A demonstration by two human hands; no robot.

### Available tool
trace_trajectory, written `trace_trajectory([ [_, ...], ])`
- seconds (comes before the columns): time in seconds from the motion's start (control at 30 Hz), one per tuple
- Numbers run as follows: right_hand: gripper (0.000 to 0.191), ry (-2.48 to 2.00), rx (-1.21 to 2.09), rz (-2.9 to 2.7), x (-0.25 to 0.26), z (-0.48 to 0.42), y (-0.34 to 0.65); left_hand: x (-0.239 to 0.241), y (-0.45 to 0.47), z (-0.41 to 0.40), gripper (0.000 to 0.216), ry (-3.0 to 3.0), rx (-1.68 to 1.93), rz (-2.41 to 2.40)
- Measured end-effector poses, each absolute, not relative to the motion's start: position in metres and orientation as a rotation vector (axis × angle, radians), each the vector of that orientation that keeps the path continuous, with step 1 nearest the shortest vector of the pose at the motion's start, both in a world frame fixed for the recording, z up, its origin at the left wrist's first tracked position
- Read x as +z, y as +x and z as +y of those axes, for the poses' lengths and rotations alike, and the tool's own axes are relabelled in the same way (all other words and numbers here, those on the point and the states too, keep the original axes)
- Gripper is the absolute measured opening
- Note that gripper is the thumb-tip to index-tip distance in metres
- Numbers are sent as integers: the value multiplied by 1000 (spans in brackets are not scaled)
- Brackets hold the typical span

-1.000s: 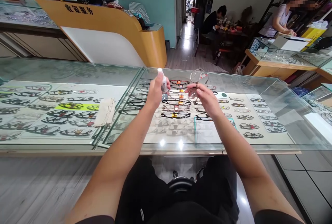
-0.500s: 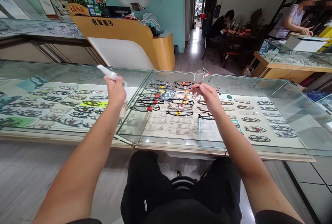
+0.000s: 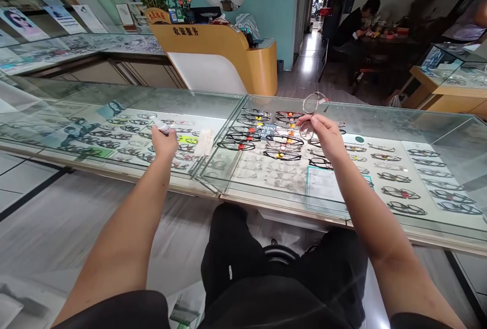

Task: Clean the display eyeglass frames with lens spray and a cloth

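Note:
My left hand (image 3: pixel 165 142) is closed around a small white bottle (image 3: pixel 162 126) over the left part of the glass display counter (image 3: pixel 243 103); most of the bottle is hidden by the fingers. To the right of that hand lies a pale folded cloth (image 3: pixel 206 142) on the glass. My right hand (image 3: pixel 326 133) pinches a pair of thin-rimmed round eyeglasses (image 3: pixel 312 103) between thumb and fingers. One lens points up and the other hangs below the fingertips, with a small tag on the upper rim. Rows of dark eyeglass frames (image 3: pixel 282 155) show beneath and around the right hand.
A teal-edged white sheet (image 3: pixel 323 187) lies near the counter's front edge. Beyond stands a yellow cashier desk (image 3: pixel 262 67). One person (image 3: pixel 352 27) sits at a table at the back, and another person's sleeve (image 3: pixel 466 19) shows at the far right.
My left hand has moved down and left with the bottle, uncovering the cloth. My right hand still holds the eyeglasses. The whole view has shifted leftward.

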State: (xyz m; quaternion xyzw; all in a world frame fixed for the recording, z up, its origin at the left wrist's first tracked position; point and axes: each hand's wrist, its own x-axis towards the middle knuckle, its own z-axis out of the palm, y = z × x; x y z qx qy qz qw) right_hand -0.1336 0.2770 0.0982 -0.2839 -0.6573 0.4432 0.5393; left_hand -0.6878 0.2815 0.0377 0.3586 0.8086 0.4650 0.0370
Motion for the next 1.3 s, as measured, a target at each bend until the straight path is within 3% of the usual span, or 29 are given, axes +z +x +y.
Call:
trace_trajectory([
  [0.2, 44, -683, 1053, -1569, 97, 277, -133, 37, -682, 273, 24, 1073, 1338, 2535],
  [0.4, 39, -652, 1052, -1571, 96, 276, -132, 42, -653, 259, 54, 1009, 1454, 2761],
  [0.47, 39, -649, 1047, -1573, 96, 276, -132, 43, -641, 250, 45, 1200, 1403, 2758],
  [0.57, 41, -668, 1038, -1580, 96, 275, -132, 41, -625, 239, 30, 1645, 1017, 2534],
  [0.7, 39, -675, 1044, -1579, 96, 274, -131, 35, -615, 231, 43, 1781, 534, 2417],
  [1.03, 36, -662, 1064, -1575, 96, 274, -132, 52, -624, 222, 41, 1640, 437, 2453],
  [1.3, 44, -718, 1032, -1581, 97, 272, -132, 69, -621, 208, 19, 1756, 227, 2494],
])
